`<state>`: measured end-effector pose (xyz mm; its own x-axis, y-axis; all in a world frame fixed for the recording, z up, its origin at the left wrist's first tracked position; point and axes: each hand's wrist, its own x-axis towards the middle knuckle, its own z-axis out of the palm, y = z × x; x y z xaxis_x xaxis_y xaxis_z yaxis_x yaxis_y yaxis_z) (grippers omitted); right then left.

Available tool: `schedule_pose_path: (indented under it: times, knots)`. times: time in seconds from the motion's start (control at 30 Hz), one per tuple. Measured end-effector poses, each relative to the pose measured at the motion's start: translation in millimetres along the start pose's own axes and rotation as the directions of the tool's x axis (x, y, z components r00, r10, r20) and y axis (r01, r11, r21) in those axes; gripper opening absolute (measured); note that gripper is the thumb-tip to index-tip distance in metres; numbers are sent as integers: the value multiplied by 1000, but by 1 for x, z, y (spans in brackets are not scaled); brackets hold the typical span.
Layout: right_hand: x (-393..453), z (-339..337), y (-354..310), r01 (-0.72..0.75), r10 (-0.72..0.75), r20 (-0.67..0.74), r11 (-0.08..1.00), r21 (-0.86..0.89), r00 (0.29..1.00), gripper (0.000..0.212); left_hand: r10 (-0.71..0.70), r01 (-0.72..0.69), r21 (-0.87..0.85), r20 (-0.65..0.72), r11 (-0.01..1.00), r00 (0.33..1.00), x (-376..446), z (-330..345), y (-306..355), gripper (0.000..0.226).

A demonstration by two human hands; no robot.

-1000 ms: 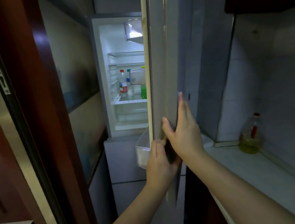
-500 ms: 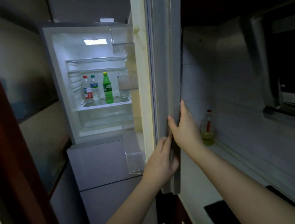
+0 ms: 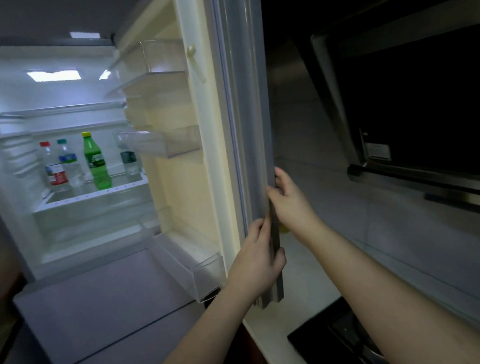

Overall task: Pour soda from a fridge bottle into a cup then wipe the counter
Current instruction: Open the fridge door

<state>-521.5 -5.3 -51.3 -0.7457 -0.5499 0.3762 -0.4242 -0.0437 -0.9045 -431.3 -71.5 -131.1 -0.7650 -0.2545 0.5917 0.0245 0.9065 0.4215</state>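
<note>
Both of your hands are on the free edge of the open fridge door [image 3: 245, 124]. Your left hand [image 3: 257, 255] wraps the lower part of that edge, fingers curled round the inner seal side and the thumb hooked over the outer face — a firm grip on the door. Your right hand [image 3: 288, 204] sits just above it on the same edge, thumb on the near side and fingers curled behind the door's outer face, so it grips the door too. The two hands are just apart, the left one lower and nearer to you. The door stands wide, and the lit fridge interior [image 3: 62, 89] opens to the left. On the glass shelf [image 3: 96, 194] far inside, four bottles stand upright in a row: a clear bottle with a red cap [image 3: 54, 167] at the left, a clear bottle with a teal cap [image 3: 69, 163] just beside it, then the green soda bottle [image 3: 96, 161] with its yellow cap, and a dark-labelled bottle [image 3: 129, 161] to the right, partly hidden behind a clear door bin [image 3: 158, 143]. The green soda bottle is well apart from both hands. To the right of the door runs the pale counter [image 3: 300, 300], with a black cooktop [image 3: 332, 344] set into it near you and a dark range hood [image 3: 414, 110] above.
</note>
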Motion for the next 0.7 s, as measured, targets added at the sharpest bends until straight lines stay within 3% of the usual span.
schedule_pose_path:
  times: [0.43, 0.7]
  knots:
    - [29, -10, 17, -27, 32, -93, 998, 50, 995, 51, 113, -106, -67, 114, 992, 987, 28, 12, -16, 69]
    - [12, -27, 29, -60, 38, -132, 983, -172, 991, 44, 187, -184, -34, 183, 982, 965, 38, 4, -19, 57]
